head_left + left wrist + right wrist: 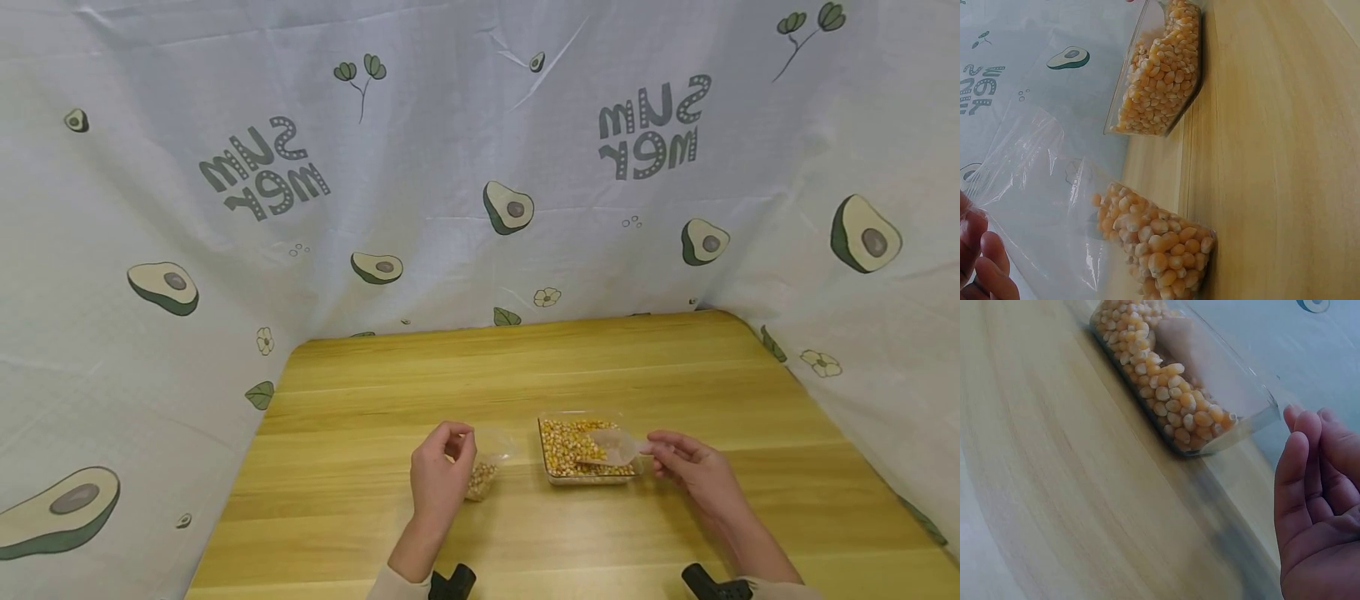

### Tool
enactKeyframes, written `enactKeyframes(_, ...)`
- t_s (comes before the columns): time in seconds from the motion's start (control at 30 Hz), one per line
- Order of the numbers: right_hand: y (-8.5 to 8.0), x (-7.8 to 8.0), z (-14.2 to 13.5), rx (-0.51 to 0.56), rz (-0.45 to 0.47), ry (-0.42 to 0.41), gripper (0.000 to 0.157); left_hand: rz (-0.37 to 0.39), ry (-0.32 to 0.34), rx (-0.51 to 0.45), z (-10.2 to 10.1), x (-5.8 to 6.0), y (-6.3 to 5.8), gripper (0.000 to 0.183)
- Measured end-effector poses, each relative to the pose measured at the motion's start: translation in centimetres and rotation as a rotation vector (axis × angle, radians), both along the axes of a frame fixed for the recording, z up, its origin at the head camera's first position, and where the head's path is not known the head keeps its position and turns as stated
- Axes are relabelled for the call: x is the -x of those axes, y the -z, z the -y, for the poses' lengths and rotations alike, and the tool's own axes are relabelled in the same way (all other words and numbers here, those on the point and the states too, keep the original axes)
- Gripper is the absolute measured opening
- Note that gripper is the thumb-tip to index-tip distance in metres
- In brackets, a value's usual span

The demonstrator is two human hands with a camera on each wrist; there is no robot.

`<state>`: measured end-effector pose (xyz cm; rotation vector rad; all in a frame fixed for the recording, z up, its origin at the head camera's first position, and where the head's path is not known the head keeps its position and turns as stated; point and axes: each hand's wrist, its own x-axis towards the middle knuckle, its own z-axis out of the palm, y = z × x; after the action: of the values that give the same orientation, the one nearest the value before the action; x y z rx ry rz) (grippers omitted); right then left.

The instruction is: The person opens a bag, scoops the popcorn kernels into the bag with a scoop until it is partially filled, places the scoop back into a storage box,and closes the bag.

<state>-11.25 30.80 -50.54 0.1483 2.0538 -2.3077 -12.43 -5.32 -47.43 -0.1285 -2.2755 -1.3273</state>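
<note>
My left hand (442, 471) pinches the top edge of a clear plastic bag (1041, 181) that stands on the table, its lower part filled with corn kernels (1163, 247). To the right of it sits a clear rectangular container (588, 479) full of yellow corn kernels (562, 446). A translucent scoop (618, 447) lies tilted in those kernels, its bowl partly sunk among them. At the container's right side my right hand (697, 475) holds the scoop's handle between thumb and fingers. In the right wrist view the fingers (1291, 462) hide most of the handle.
Bag and container stand side by side on a wood-grain table (360, 400), a small gap between them. A pale cloth (420, 167) printed with avocados and lettering hangs behind the table and along both sides.
</note>
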Motion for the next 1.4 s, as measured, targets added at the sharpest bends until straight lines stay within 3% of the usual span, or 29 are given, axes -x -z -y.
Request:
enactKeyframes(0.27, 0.6, -0.2, -0.4, 0.218, -0.038, -0.052, 0.023, -0.010, 0.008, 0.003, 0.0, -0.1, 0.1, 0.005)
enactKeyframes(0.53, 0.1, -0.3, -0.4, 0.302, -0.056, -0.083, 0.026, -0.007, 0.012, 0.005, -0.1, 0.0, 0.2, 0.007)
enactKeyframes(0.7, -0.4, -0.4, -0.1, 0.294, -0.050, -0.072, 0.025, -0.011, 0.007, 0.009, -0.1, 0.0, 0.3, 0.006)
enactKeyframes(0.93, -1.8, -0.1, 0.8, 0.203, -0.013, -0.038, 0.022, 0.000, 0.004, 0.001, -0.2, -0.1, 0.1, 0.006)
enactKeyframes(1.4, -4.8, 0.5, 4.4, 0.146, -0.040, -0.118, 0.018, -0.016, -0.003, 0.002, -0.4, 0.1, -0.2, 0.006)
